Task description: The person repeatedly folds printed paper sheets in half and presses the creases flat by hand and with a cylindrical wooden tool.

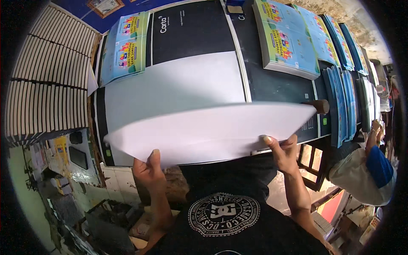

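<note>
A large white paper sheet (204, 131) is held up and bowed between my two hands, above the near part of the table. My left hand (149, 168) pinches its lower left edge, thumb on top. At the lower right edge, my right hand (282, 153) grips it the same way. Behind it, more white paper (174, 87) lies flat on the black board (193, 38); the raised sheet hides its near part. I cannot tell whether the held paper is one sheet or several.
Blue-and-yellow printed covers (123, 51) lie at the far left, and a thick stack of them (287, 42) at the right. Upright dark-edged books (46, 102) line the left. A brown cylindrical thing (321, 106) sits by the paper's right end. Another person (365, 170) works at far right.
</note>
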Demonstrator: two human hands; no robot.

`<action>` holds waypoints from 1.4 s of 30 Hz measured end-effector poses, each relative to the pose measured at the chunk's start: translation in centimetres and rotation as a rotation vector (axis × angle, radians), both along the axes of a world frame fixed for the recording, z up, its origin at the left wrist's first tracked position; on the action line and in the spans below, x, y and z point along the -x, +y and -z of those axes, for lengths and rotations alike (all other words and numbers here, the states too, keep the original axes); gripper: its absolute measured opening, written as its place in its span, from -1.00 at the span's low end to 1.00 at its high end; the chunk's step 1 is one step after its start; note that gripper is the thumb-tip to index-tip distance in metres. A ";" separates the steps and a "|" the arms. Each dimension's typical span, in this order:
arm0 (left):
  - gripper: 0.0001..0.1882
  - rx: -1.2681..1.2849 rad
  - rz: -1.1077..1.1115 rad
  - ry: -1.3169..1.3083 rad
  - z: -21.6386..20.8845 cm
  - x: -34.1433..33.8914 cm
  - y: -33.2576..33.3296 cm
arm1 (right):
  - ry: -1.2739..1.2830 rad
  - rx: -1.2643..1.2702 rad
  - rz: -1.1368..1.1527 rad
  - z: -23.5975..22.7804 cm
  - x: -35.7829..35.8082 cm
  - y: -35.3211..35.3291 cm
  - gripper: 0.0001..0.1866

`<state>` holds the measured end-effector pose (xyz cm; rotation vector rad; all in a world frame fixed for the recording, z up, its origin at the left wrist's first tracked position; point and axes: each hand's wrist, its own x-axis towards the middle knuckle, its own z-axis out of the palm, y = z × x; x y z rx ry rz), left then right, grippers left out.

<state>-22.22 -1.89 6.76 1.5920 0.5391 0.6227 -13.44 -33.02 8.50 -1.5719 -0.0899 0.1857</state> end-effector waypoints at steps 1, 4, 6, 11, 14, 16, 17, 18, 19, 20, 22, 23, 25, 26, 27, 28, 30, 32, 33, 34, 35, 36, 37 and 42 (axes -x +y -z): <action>-0.75 0.007 0.008 0.001 -0.4 -0.1 0.0 | 0.100 0.073 -0.036 -0.5 0.2 0.0 -0.83; -0.75 -0.067 0.102 0.304 0.1 -0.4 0.2 | 0.278 0.297 -0.051 1.9 0.4 -0.1 -0.65; -0.71 -0.305 0.157 0.469 2.2 -1.0 0.1 | 0.352 0.251 -0.004 3.8 1.4 0.2 -0.62; -0.66 -0.361 0.138 0.635 3.5 -0.8 0.7 | 0.551 0.219 -0.070 3.9 5.0 -2.8 -0.67; -0.64 -0.324 0.184 0.612 2.9 -0.5 1.2 | 0.630 0.230 -0.071 3.9 7.2 -4.0 -0.62; -0.63 -0.279 0.203 0.610 2.0 0.9 2.0 | 0.664 0.224 -0.071 3.9 8.1 -4.3 -0.59; -0.60 -0.301 0.232 0.759 1.1 2.0 2.7 | 0.614 0.245 -0.082 3.9 8.2 -4.2 -0.56; -0.56 -0.321 0.264 0.911 0.3 3.0 3.3 | 0.566 0.266 -0.090 3.9 8.4 -4.0 -0.52; -0.56 -0.325 0.265 0.919 -0.1 3.9 3.4 | 0.519 0.285 -0.098 3.9 8.5 -3.8 -0.47; -0.52 -0.346 0.343 0.972 -0.5 4.7 3.6 | 0.526 0.280 -0.099 3.5 8.3 -3.6 -0.47; -0.40 -0.340 0.435 1.062 -0.9 5.8 3.5 | 0.450 0.497 -0.195 2.1 7.5 -3.0 -0.37; -0.40 -0.337 0.427 1.069 -0.5 6.6 3.6 | 0.452 0.495 -0.206 2.6 7.9 -3.1 -0.37; -0.34 -0.578 0.508 0.904 1.0 8.1 3.8 | 0.174 0.742 -0.216 4.1 9.1 -3.7 -0.25; -0.34 -0.577 0.506 0.908 1.1 8.3 3.7 | 0.176 0.741 -0.220 4.4 9.2 -3.9 -0.25; -0.32 -0.595 0.543 0.904 1.1 8.5 3.4 | 0.109 0.817 -0.240 4.6 9.3 -4.1 -0.21; -0.29 -0.614 0.578 0.899 1.2 8.6 3.3 | 0.040 0.890 -0.260 4.8 9.4 -4.3 -0.17; -0.32 -0.595 0.583 0.920 1.2 9.0 3.3 | 0.008 0.903 -0.259 4.7 9.3 -4.6 -0.19; -0.35 -0.579 0.595 0.941 1.4 9.5 3.4 | -0.019 0.916 -0.252 4.8 9.3 -5.0 -0.21; -0.36 -0.583 0.586 0.882 1.9 9.9 3.5 | -0.060 0.960 -0.264 5.1 9.2 -5.4 -0.22; -0.38 -0.583 0.578 0.823 2.4 10.1 3.5 | -0.101 1.008 -0.276 5.3 9.1 -6.0 -0.22; -0.38 -0.582 0.581 0.823 2.6 10.2 3.4 | -0.099 1.010 -0.275 5.7 9.1 -6.4 -0.22; -0.41 -0.566 0.559 0.787 2.8 10.3 3.3 | -0.104 1.006 -0.285 6.1 9.2 -6.7 -0.22; -0.45 -0.552 0.533 0.753 3.0 10.5 3.2 | -0.111 0.999 -0.297 6.6 9.3 -7.1 -0.20; -0.24 -0.685 0.489 0.684 3.8 11.4 3.5 | -0.442 1.085 -0.182 9.4 9.6 -9.6 -0.20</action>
